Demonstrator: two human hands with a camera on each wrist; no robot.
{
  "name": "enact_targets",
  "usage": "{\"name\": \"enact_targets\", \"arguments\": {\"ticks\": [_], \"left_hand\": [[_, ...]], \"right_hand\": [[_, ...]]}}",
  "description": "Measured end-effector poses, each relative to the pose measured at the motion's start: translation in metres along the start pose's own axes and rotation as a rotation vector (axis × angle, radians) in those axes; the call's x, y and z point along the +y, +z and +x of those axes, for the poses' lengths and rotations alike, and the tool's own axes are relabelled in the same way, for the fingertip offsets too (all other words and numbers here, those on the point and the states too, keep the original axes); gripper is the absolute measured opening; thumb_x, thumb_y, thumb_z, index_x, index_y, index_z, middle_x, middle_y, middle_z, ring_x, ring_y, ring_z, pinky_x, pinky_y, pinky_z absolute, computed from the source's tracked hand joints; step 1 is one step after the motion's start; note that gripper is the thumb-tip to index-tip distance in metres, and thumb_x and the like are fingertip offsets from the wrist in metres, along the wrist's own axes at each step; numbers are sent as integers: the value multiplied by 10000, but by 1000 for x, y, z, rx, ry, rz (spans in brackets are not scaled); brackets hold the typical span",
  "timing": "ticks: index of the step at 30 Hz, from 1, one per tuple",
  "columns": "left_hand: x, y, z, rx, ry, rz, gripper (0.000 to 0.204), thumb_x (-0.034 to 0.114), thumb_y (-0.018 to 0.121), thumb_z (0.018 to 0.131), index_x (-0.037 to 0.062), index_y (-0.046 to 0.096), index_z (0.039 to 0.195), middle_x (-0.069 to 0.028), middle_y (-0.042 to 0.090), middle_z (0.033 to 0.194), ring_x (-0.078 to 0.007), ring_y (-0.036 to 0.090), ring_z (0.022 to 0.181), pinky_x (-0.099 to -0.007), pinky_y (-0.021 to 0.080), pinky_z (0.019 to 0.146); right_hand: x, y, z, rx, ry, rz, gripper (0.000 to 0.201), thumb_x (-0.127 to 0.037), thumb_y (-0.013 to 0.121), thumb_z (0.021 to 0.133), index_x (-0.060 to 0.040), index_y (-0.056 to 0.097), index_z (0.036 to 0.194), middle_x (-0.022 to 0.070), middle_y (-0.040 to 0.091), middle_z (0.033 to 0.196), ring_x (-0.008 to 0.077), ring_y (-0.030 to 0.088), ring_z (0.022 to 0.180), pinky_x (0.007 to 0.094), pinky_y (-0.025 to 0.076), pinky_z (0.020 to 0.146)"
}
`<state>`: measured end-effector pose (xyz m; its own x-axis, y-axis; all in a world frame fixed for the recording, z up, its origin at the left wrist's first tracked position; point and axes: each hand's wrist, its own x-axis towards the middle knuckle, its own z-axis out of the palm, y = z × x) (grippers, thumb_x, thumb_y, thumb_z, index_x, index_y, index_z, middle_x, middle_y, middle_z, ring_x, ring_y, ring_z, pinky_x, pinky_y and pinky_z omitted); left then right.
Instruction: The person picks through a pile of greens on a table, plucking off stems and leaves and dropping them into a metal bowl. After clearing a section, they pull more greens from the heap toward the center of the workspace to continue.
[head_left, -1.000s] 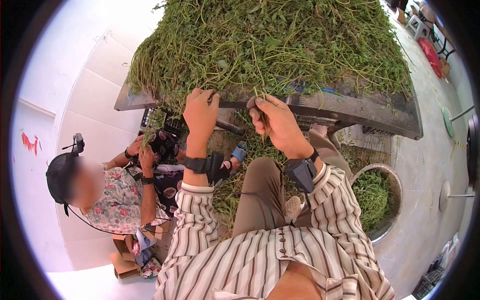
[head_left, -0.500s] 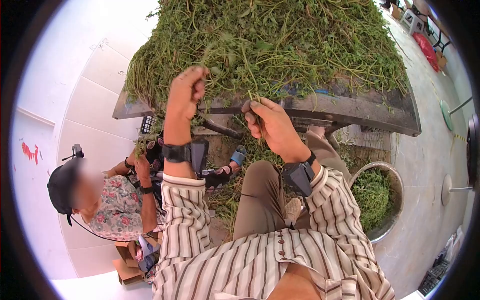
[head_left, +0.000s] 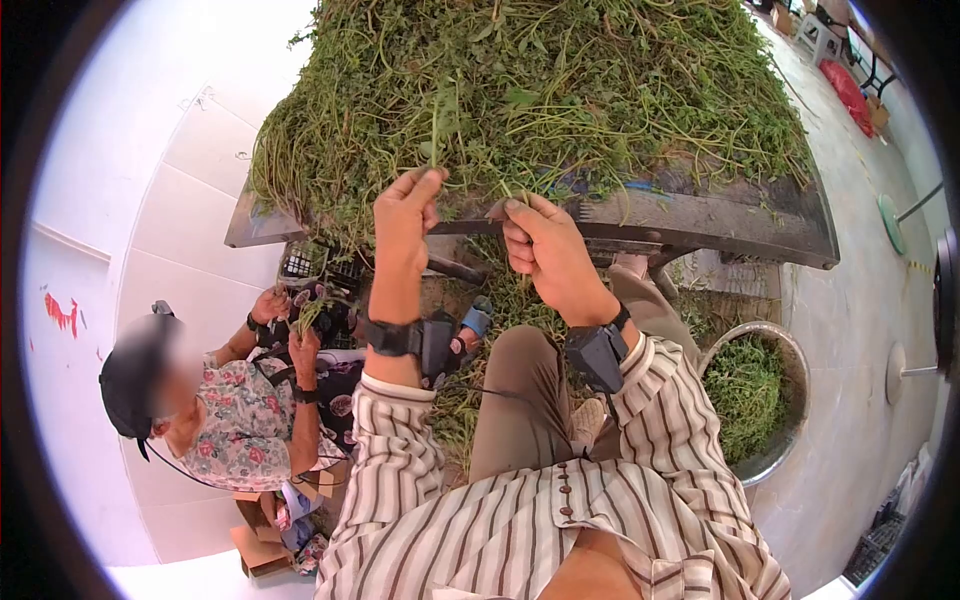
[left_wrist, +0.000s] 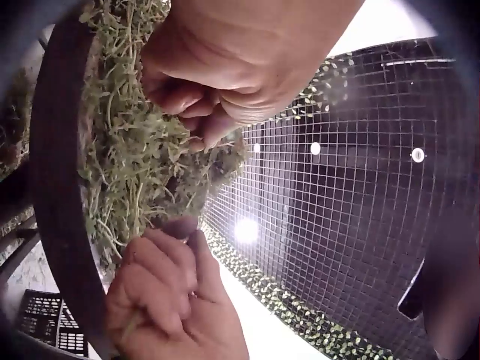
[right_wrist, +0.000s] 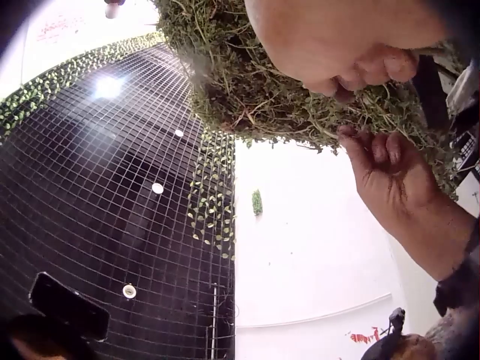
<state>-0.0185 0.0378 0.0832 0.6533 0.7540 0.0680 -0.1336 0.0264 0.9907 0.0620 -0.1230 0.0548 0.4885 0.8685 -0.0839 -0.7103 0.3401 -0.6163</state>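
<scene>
A big heap of leafy green stems (head_left: 560, 90) covers the dark table (head_left: 730, 225) in front of me. My left hand (head_left: 403, 225) pinches a thin leafy sprig (head_left: 435, 135) between thumb and forefinger, its top pointing at the heap. Just to the right, my right hand (head_left: 555, 255) grips a stem (head_left: 507, 188) whose tip shows above the thumb; its other fingers curl into the palm. Both hands are over the table's near edge, a short gap apart. In the left wrist view, the left hand (left_wrist: 232, 64) is above and the right hand (left_wrist: 176, 292) below.
On the left a person in a floral shirt (head_left: 235, 425) sits holding greens (head_left: 312, 315). A round metal tub (head_left: 800, 400) of greens stands at my right. Under the table's left end is a black crate (head_left: 300, 262), and cardboard boxes (head_left: 258, 550) lie lower left.
My left hand swung up and left, then came back right beside the right hand, now with a leafy sprig in its fingertips. The right hand has barely moved and keeps its stem.
</scene>
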Motion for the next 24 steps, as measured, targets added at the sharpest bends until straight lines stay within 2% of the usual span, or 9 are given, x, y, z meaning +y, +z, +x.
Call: {"name": "enact_targets", "arguments": {"ticks": [2,6,8,9,14,17,19,23,24], "left_hand": [[3,10,-16,23,12,6,173,126,664,808,-6,649,918,17,538,703,-35,368,479,-191,270,421],[-4,21,-43,17,157,290,128,106,667,787,-14,658,831,0,523,710,-80,430,571,-220,331,522],[-6,27,-55,11,406,612,127,79,662,767,-32,641,825,-26,505,717,-106,455,619,-242,346,552],[-6,30,-60,2,384,618,147,68,659,763,-50,572,760,-29,490,711,-102,429,628,-235,341,560],[-12,40,-77,25,397,665,85,28,639,769,-44,594,763,-23,496,715,-105,435,614,-242,346,550],[-14,35,-77,36,398,558,123,86,624,816,-30,606,783,4,478,697,-78,432,607,-229,340,532],[-11,27,-74,66,-45,135,205,208,611,857,4,631,865,27,451,669,-32,389,559,-200,276,463],[-7,28,-65,-72,-53,100,282,318,582,880,38,616,890,63,400,617,1,312,503,-178,201,432],[-10,28,-59,-125,-88,-11,300,330,588,874,33,618,904,61,407,593,-6,297,476,-181,198,425]], "right_hand": [[0,0,2,15,-4,8,120,-171,530,902,-52,551,903,-69,358,603,25,300,471,185,241,406],[-2,6,-1,55,-11,-34,95,-168,566,877,-75,554,867,-92,356,593,7,275,448,180,206,386],[-1,6,-2,65,-15,-68,82,-160,563,872,-88,550,835,-100,361,591,0,267,445,185,198,382],[0,6,-1,53,-33,-107,86,-163,566,870,-82,556,841,-99,367,590,-1,268,444,186,196,381],[-1,13,-4,104,-65,-232,99,-162,553,878,-67,567,855,-96,380,582,-1,273,445,188,198,385],[0,10,-4,77,-64,-198,122,-174,536,893,-61,566,859,-94,360,576,1,272,446,187,205,391],[1,6,-2,-10,-78,-128,144,-191,521,908,-64,564,854,-90,347,577,2,270,447,186,208,395],[1,7,-3,-39,-44,-136,167,-226,532,911,-69,560,862,-91,306,571,13,269,453,182,217,394],[0,9,-5,-53,-3,-84,161,-219,529,911,-76,543,838,-89,309,570,13,270,451,178,220,393]]}}
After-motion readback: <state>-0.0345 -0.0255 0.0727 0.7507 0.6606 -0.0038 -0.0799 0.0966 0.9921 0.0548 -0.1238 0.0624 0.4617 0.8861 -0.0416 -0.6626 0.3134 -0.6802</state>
